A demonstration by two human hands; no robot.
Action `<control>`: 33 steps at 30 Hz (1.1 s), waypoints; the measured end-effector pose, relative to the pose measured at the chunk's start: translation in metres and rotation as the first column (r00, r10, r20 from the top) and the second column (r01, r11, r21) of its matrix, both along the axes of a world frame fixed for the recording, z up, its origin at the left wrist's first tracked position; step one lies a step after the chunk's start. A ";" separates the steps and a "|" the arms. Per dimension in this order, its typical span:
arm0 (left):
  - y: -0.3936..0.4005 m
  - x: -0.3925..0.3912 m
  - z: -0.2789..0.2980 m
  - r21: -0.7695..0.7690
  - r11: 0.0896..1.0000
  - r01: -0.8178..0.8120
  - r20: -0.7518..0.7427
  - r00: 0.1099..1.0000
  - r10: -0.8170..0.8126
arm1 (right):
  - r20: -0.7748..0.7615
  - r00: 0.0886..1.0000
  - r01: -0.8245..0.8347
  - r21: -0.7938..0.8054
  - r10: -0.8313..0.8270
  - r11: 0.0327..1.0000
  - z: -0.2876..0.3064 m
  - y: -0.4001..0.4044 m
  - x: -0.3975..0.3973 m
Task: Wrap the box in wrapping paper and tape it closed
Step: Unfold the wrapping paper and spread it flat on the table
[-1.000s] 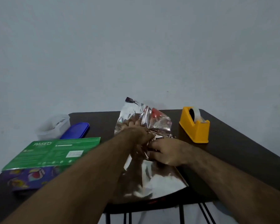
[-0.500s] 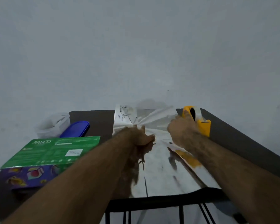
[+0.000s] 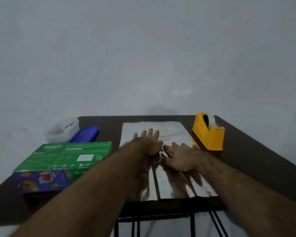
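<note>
A silver sheet of wrapping paper (image 3: 167,130) lies flat on the dark table (image 3: 246,151), reaching from the back edge to the front edge. My left hand (image 3: 148,141) and my right hand (image 3: 179,156) press on its middle with spread, straight fingers, side by side and touching. The green and purple box (image 3: 63,158) lies to the left of the paper, apart from both hands. A yellow tape dispenser (image 3: 208,134) with a clear roll stands at the paper's right edge, just beyond my right hand.
A clear plastic container (image 3: 61,130) and a blue lid (image 3: 85,135) sit at the back left, behind the box. A pale wall rises right behind the table. Black table legs (image 3: 192,224) show below the front edge.
The crumpled, bunched sheet has been opened out and now lies flat. My right hand moved from the far right corner by the dispenser back to the middle; both hands went from gripping to pressing flat.
</note>
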State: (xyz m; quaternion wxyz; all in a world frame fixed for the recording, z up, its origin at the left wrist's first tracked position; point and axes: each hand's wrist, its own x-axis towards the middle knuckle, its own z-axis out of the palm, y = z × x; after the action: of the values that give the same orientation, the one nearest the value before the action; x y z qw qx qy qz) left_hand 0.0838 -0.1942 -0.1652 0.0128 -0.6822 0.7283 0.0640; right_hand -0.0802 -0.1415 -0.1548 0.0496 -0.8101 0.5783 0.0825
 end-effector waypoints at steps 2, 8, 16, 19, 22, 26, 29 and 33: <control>-0.001 -0.002 0.000 0.041 0.999 0.006 -0.001 1.000 -0.006 | 0.011 1.000 0.017 -0.014 -0.017 1.000 0.004 0.003 0.002; 0.014 0.002 0.002 -0.016 0.999 0.044 -0.043 0.998 -0.044 | -0.047 0.998 0.040 0.058 -0.037 0.998 0.004 0.013 0.008; 0.075 0.025 0.083 -0.219 0.960 0.173 -0.170 0.962 -0.212 | 0.104 0.994 -0.025 -0.021 0.027 0.999 0.018 0.026 0.033; 0.116 0.068 0.092 -0.300 0.946 0.125 -0.317 0.922 -0.222 | 0.263 0.957 -0.089 -0.118 0.118 0.989 0.024 0.039 0.058; 0.151 0.110 0.088 -0.322 0.943 0.082 -0.302 0.935 -0.185 | 0.517 0.835 -0.190 -0.052 0.189 0.980 0.022 0.055 0.083; 0.192 0.163 0.076 -0.412 0.911 -0.011 -0.228 0.969 -0.091 | 0.676 0.705 -0.290 -0.002 0.214 0.957 0.018 0.075 0.110; 0.217 0.199 0.057 -0.504 0.850 -0.155 -0.314 0.949 -0.013 | 0.692 0.691 -0.285 -0.004 0.209 0.958 0.014 0.077 0.129; 0.246 0.220 0.032 -0.544 0.618 -0.567 -0.598 0.779 0.189 | 0.730 0.666 -0.241 0.018 0.152 0.970 0.009 0.079 0.145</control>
State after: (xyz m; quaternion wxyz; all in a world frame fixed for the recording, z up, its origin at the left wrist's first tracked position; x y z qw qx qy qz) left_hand 0.3039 0.0518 -0.1333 -0.4433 -0.7375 0.5074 -0.0467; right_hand 0.0652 -0.0626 -0.1458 0.3099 -0.8300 0.4155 -0.2062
